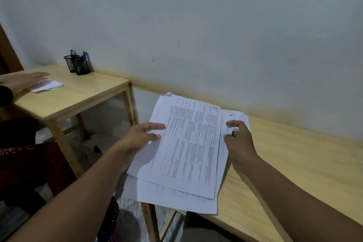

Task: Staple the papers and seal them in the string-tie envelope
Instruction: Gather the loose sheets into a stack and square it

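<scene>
Both hands (188,139) grip papers (182,155); pen cups (77,64) stand well apart.

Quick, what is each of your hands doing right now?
Left hand: closed on the left edge of the stack of papers.
Right hand: gripping the stack's right edge.

Bench (294,163): bare wood to the right of the papers (188,149), open as far as the wall (196,35) behind. The papers overhang the bench's left edge and take up its left end. The left hand (137,139) and right hand (239,139) flank the stack. An open gap separates this bench from the second bench (78,98), where pen cups (78,64), loose sheets (47,85) and another person's hand (23,80) crowd the far end.
</scene>
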Available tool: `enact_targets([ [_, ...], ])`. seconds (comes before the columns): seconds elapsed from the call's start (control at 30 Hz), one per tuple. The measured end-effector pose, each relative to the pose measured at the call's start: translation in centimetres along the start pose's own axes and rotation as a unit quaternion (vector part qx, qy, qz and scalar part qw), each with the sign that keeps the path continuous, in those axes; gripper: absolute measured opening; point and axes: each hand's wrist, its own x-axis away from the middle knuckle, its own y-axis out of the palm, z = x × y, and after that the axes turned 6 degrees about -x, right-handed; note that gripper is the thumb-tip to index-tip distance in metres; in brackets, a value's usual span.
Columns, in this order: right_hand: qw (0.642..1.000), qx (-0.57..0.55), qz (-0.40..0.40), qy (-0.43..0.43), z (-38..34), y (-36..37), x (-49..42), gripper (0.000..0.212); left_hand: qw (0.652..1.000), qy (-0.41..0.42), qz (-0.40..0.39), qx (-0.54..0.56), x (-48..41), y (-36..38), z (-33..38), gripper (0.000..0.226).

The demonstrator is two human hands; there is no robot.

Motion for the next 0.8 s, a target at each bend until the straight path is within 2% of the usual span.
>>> enact_targets([
  [0.13,0.997,-0.080,0.002,0.006,-2.2,-0.4,-0.7,0.030,0.999,0.020,-0.015,0.020,-0.3,1.1,1.0,0.029],
  [0.23,0.994,-0.106,-0.003,0.009,-3.2,-0.7,-1.1,0.006,0.999,0.033,-0.027,0.023,-0.7,2.1,1.6,0.029],
  [0.27,0.994,-0.110,-0.010,0.005,-3.5,-0.8,-1.2,0.008,0.999,0.036,-0.030,0.025,-1.0,2.4,1.7,0.029],
  [0.33,0.994,-0.105,-0.029,-0.016,-3.9,-1.3,-1.1,0.029,0.998,0.042,-0.037,0.020,-1.4,3.1,1.8,0.029],
  [0.4,0.995,-0.072,-0.036,-0.057,-4.4,-1.6,-0.9,0.038,0.998,0.049,-0.040,0.012,-1.7,3.9,1.9,0.028],
  [0.53,0.993,-0.030,-0.033,-0.105,-6.0,-2.0,-1.0,0.035,0.997,0.046,-0.031,0.057,-2.2,5.0,2.3,0.026],
  [0.8,0.989,-0.082,-0.095,-0.076,-9.3,-3.0,-2.9,0.036,0.978,-0.006,-0.105,0.180,-2.2,4.5,3.5,0.026],
])
